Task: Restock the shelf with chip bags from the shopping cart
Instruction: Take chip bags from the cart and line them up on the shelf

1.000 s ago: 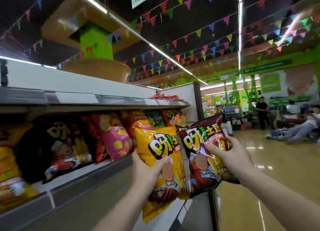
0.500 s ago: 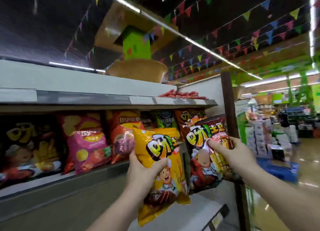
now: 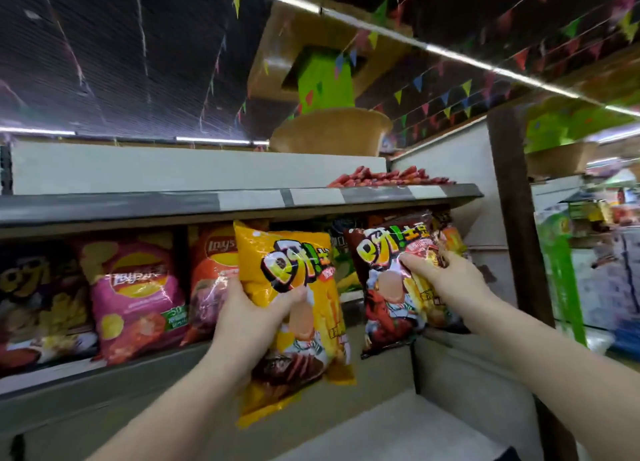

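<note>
Two chip bags held up at the shelf (image 3: 242, 201).
Left hand (image 3: 252, 317) grips the yellow bag (image 3: 294, 277) upright; right hand (image 3: 446, 280) pinches the dark red bag (image 3: 384, 287), its top under the shelf edge.

You had bright light from the long ceiling strip lights (image 3: 485, 66), while the dark ceiling around them stayed dim. Glare streaked the glossy yellow chip bag (image 3: 287, 287) and the pink bag (image 3: 135, 294) on the shelf. The recess under the upper shelf (image 3: 242, 201) lay in shadow. Wide-angle distortion bent the shelf lines at the edges, and the right margin was smeared with blur.
</note>
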Motion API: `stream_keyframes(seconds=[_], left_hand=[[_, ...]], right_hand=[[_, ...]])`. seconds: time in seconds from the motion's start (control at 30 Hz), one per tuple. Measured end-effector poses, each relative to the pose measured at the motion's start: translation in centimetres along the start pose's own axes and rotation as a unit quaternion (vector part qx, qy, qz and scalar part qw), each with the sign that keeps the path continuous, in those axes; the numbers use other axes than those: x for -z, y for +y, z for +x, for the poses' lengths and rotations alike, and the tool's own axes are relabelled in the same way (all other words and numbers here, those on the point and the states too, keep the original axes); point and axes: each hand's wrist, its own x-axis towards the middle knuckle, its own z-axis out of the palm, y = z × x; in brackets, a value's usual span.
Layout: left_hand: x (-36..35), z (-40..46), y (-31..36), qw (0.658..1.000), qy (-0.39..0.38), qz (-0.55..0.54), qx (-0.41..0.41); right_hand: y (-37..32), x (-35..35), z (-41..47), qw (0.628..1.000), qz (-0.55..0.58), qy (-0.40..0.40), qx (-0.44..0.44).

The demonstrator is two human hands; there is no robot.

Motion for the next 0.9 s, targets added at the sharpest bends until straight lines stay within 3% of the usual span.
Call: stream_keyframes(seconds=[0.37,0.63,0.9], left_hand=[[-2.2,3.8,0.0,0.999,0.003,0.0,0.033],[-4.8,4.9,0.5,0.994,0.088,0.005,0.059],[-6.5,6.1,-0.2,0.987,0.142,0.028,0.075]], right_hand=[[-0.4,-2.3,8.2,0.994,0.001,-0.106,-0.014],[0.3,-5.2,13.1,0.981,0.032,-0.193,-0.014],[2.1,-7.8,16.1,0.985,0.019,-0.174,0.011]])
